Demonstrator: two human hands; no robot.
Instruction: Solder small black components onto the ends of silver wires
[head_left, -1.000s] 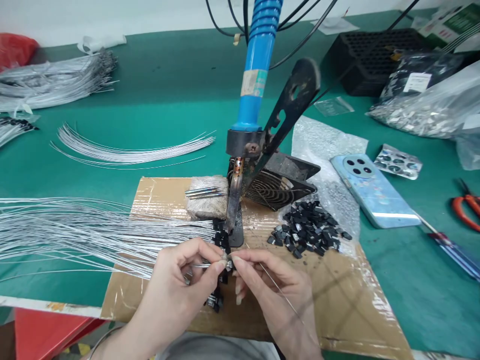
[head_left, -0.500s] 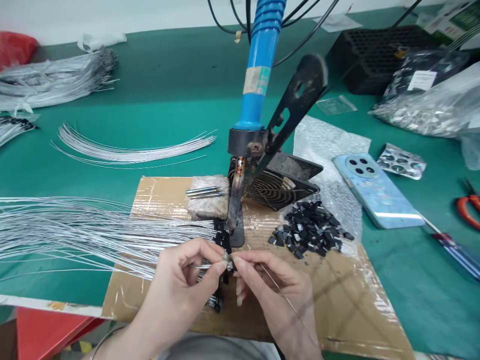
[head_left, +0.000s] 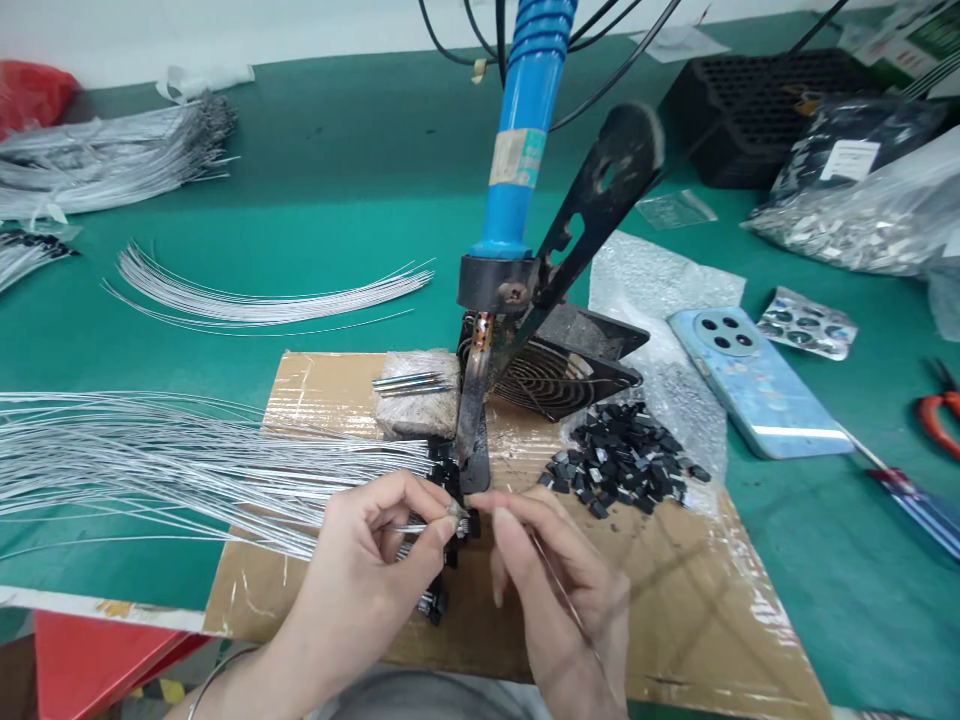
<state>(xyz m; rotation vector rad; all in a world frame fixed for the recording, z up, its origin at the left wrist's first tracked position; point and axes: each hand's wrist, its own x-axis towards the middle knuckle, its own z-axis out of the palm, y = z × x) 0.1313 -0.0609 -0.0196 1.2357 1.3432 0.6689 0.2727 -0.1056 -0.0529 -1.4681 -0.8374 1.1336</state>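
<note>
My left hand (head_left: pixel 386 560) pinches a thin white wire between thumb and forefinger, close to the wire's end; the small part at its fingertips is mostly hidden. A little apart on the right, my right hand (head_left: pixel 559 580) is curled with a thin solder wire (head_left: pixel 553 572) running across its fingers. Just above both hands, a blue-handled soldering iron (head_left: pixel 517 150) points its tip down from a black bracket. Under and beside the left hand lie many white wires (head_left: pixel 300 470) with black connectors (head_left: pixel 442 465) on their ends.
A cardboard sheet (head_left: pixel 675 600) lies beneath the work. On it are loose black connectors (head_left: pixel 626 460), a small fan (head_left: pixel 559 375) and a wrapped block (head_left: pixel 416 395). Right of these lie a blue phone (head_left: pixel 757 385) and pliers (head_left: pixel 941 410). More white wires (head_left: pixel 262 305) lie behind.
My right hand has drawn back slightly to the right, away from the left fingertips, and its thumb has shifted. The left hand keeps its pinch almost unmoved.
</note>
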